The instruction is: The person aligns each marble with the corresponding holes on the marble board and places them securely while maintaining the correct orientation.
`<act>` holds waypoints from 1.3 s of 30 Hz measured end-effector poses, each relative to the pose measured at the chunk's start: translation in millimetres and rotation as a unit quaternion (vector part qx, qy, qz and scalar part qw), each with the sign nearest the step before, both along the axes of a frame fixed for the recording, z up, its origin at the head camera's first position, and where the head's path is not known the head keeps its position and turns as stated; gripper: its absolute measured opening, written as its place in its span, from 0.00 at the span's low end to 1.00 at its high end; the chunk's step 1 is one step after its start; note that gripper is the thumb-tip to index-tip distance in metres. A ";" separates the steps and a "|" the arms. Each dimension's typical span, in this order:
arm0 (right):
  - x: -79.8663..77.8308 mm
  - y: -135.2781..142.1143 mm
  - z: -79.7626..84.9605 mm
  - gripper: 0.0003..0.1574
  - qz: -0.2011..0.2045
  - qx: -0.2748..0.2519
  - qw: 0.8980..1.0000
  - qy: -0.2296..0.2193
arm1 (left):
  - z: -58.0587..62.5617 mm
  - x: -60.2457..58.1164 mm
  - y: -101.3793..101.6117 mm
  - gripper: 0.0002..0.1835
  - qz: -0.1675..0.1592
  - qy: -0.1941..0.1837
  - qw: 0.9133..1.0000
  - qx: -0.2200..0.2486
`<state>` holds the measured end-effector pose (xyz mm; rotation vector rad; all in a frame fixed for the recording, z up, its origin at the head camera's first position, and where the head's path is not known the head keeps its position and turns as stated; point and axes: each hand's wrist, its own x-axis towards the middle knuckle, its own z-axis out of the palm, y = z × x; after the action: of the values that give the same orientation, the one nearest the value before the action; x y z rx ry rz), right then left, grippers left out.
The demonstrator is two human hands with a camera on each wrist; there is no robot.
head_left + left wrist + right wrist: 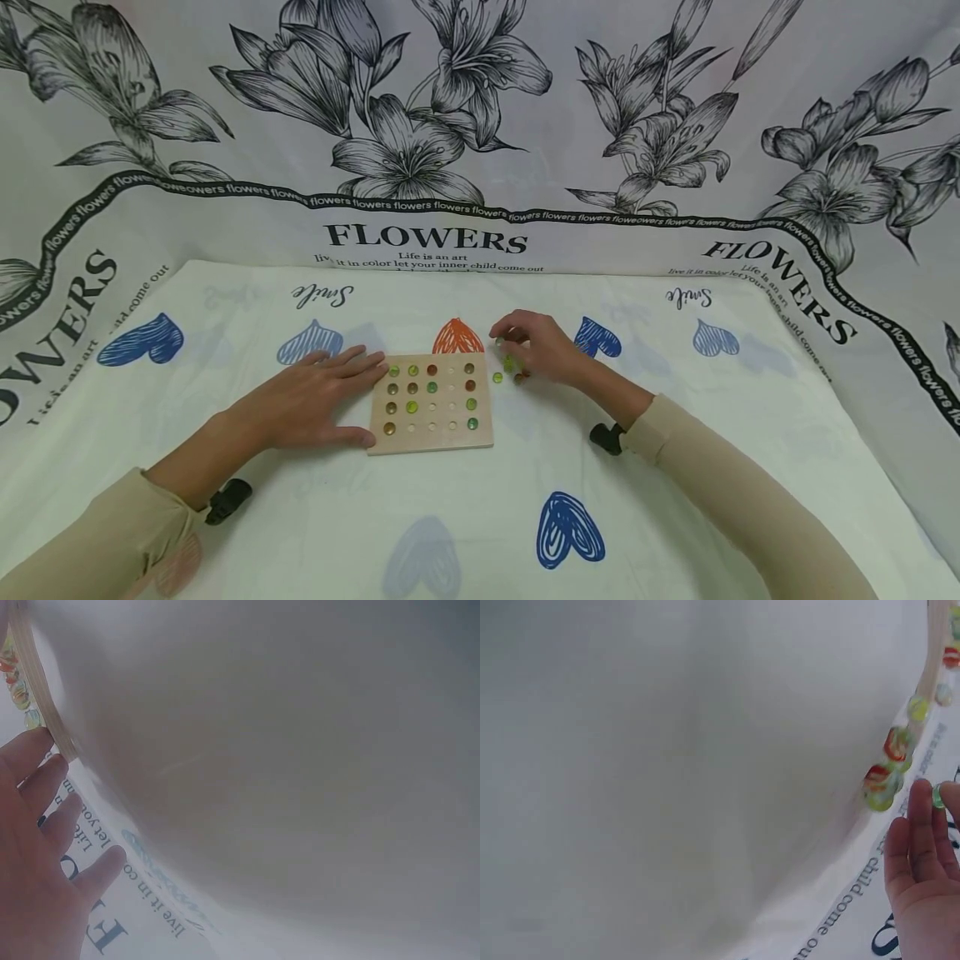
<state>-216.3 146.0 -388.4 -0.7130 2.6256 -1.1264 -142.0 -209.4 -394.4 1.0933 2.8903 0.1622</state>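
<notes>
A wooden board (441, 442) lies on the white cloth with rows of round hollows. Glass marbles, green, yellow-green, brownish and reddish, sit in many of them; several hollows in the middle columns hold none. The left hand (309, 402) rests against the board's left side, fingers extended at the upper corner and thumb touching the lower one. Right of the board, the right hand (551, 348) pinches a green marble (937, 796) between thumb and finger. Beneath and beside that hand lie several loose marbles (497, 378), some with red and yellow swirls in the right wrist view.
The cloth (315, 525) carries printed hearts, including an orange heart (457, 336) behind the board. Farther back hangs a flower-printed sheet (615, 242). Dark wrist cameras (228, 501) sit at both sleeves.
</notes>
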 end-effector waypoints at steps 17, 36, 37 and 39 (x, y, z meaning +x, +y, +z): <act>9.1 -36.5 -4.2 0.08 0.049 -0.026 0.998 0.004 | 1.4 0.1 0.9 0.54 0.001 -0.003 1.000 -0.004; 16.5 -54.7 -4.8 0.12 0.061 0.001 0.998 -0.004 | 1.0 -0.9 0.9 0.53 -0.002 -0.002 1.000 -0.001; 16.4 -55.1 -5.0 0.12 0.061 0.004 0.998 -0.003 | 1.0 -0.9 0.9 0.53 -0.002 -0.003 1.000 -0.001; 16.2 -55.6 -5.1 0.12 0.063 0.010 0.998 0.002 | 1.1 -0.8 0.9 0.53 -0.002 -0.004 1.000 -0.001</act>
<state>-200.1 90.4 -393.5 -0.8628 2.5503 -1.0644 -142.7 -208.5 -393.2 1.0959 2.8804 0.1635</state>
